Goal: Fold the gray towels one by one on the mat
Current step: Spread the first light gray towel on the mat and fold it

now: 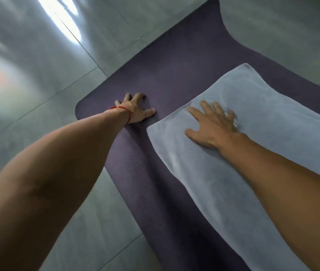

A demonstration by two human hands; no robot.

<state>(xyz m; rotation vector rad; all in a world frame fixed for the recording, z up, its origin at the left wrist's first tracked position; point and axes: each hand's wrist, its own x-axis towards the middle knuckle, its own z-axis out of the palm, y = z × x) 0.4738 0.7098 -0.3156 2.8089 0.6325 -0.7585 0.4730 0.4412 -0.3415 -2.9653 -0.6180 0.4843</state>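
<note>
Right hand [212,124] flat on gray towel [262,122]; left hand [135,110] on mat [174,75].

Dim, cool light; white glare streaks the floor [61,18] top left, edges smeared and bent, right hand [214,124] blurred.

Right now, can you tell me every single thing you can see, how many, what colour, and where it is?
towel: one, light gray, spread flat on the right part of the mat, running off the right edge of the picture.
mat: one, dark purple, lying on the floor, its far end curled up.
floor: gray tiles, shiny with a bright glare at the top left, all around the mat.
string bracelet: one, red, around the left wrist.
left hand: one, fingers spread, pressing on the bare mat beside the towel.
right hand: one, fingers spread flat, resting on the towel.
</note>
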